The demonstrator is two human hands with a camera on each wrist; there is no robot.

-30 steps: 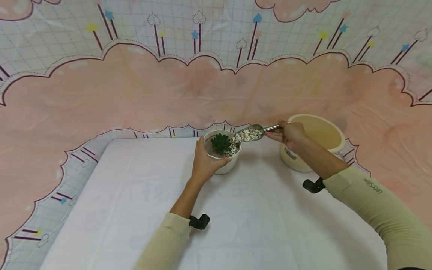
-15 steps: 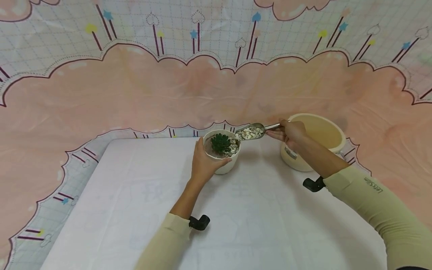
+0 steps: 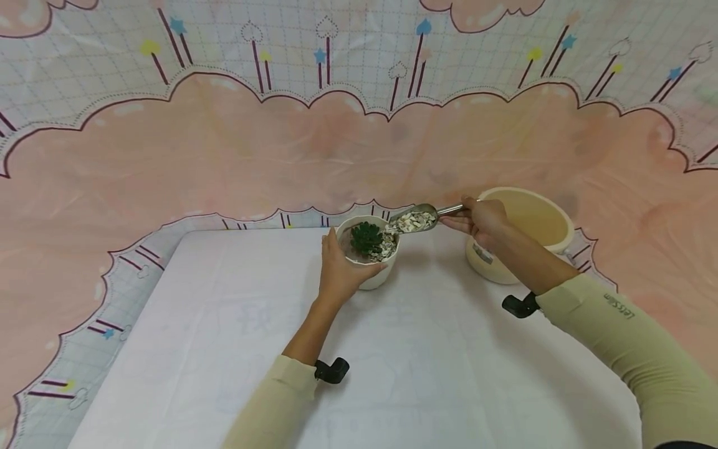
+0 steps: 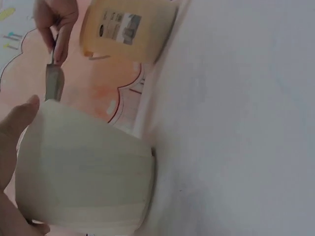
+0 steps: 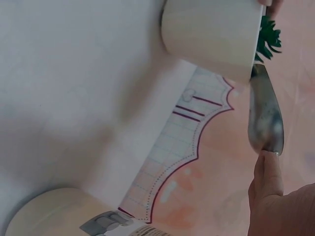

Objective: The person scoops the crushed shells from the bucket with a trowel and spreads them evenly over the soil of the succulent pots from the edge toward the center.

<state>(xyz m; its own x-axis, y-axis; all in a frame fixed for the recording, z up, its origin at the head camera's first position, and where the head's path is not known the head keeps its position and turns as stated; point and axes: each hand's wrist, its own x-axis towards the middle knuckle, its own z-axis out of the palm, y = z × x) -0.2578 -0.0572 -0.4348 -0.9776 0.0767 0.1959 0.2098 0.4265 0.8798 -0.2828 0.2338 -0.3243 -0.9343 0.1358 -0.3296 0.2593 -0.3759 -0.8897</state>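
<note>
A white flowerpot (image 3: 377, 278) stands near the table's back edge, with a green succulent (image 3: 366, 238) in it and pale stone chips (image 3: 387, 247) on its right side. My left hand (image 3: 342, 269) grips the pot from the near left, thumb across the front and fingers around the far side. My right hand (image 3: 487, 221) pinches the handle of a metal scoop (image 5: 266, 110). Pale chips fill the scoop's bowl, and its lip overlaps the pot's right rim in the head view. In the left wrist view the scoop (image 4: 54, 82) points at the pot's rim.
A cream bucket (image 3: 563, 245) with a printed label (image 4: 119, 27) stands at the back right, partly behind my right forearm. The white table (image 3: 252, 349) ends at a patterned pink and white cloth (image 3: 269, 156) behind it.
The scoop draws back slightly from the pot's rim, then returns to it. Fewer chips spill over its lip than a second ago. The left hand and pot stay in place.
</note>
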